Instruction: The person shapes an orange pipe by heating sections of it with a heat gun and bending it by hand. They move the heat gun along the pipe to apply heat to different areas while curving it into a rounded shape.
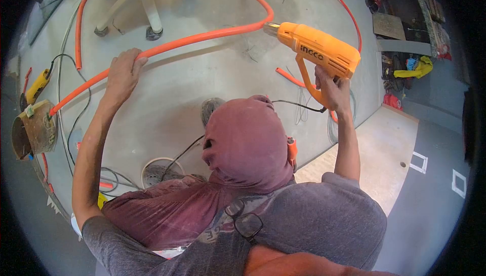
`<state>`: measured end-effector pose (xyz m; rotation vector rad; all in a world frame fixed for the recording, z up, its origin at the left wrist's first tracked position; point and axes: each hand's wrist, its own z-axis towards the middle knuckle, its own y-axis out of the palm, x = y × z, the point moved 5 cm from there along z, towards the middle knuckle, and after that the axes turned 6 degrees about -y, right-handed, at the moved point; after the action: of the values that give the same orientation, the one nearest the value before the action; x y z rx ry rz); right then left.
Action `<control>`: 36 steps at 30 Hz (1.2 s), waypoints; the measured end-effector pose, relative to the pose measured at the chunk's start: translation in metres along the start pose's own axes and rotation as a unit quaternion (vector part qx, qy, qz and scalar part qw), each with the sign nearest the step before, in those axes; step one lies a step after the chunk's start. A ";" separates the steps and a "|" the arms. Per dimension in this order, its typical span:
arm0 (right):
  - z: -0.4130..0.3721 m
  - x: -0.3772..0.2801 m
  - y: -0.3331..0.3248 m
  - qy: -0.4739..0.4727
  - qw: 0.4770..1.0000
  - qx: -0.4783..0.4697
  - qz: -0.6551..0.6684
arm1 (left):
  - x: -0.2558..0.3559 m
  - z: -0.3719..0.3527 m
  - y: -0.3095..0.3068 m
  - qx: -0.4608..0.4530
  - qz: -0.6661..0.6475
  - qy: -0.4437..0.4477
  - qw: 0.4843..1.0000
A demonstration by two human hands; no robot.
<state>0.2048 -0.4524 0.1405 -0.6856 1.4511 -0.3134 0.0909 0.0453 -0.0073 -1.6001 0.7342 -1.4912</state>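
Observation:
My left hand (123, 76) is closed over a long orange pipe (197, 38), gripping it left of its middle. In my right hand (334, 91) is a yellow-orange heat gun (319, 48), held by its handle. Its metal nozzle points left and overlaps the pipe at the curve, where the far end bends up and back. The pipe's near left end reaches a wooden block (40, 126) at the left edge. From the heat gun's handle a black cord trails left, passing behind maroon cloth (248, 144) in front of me.
A wheeled chair base (144, 2) stands at the back left. More orange pipe (80, 28) and a yellow power tool (38, 87) lie to the left, among loose cables. Another short orange pipe (289, 77) is below the heat gun. Shelves with assorted items (405, 33) stand at the right.

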 end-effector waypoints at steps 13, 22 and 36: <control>0.043 0.021 -0.004 -0.003 0.999 -0.010 0.034 | -0.014 -0.001 0.006 -0.012 -0.008 -0.005 1.000; 0.081 0.055 -0.012 0.001 0.996 -0.063 0.056 | -0.027 0.002 0.011 -0.032 -0.006 -0.018 0.999; 0.146 0.089 -0.009 0.042 0.984 -0.126 0.119 | -0.046 0.006 0.013 -0.036 -0.002 -0.006 0.999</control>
<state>0.3590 -0.4769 0.0706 -0.6979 1.6528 0.0277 0.0920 0.0785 -0.0416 -1.6637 0.7855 -1.4726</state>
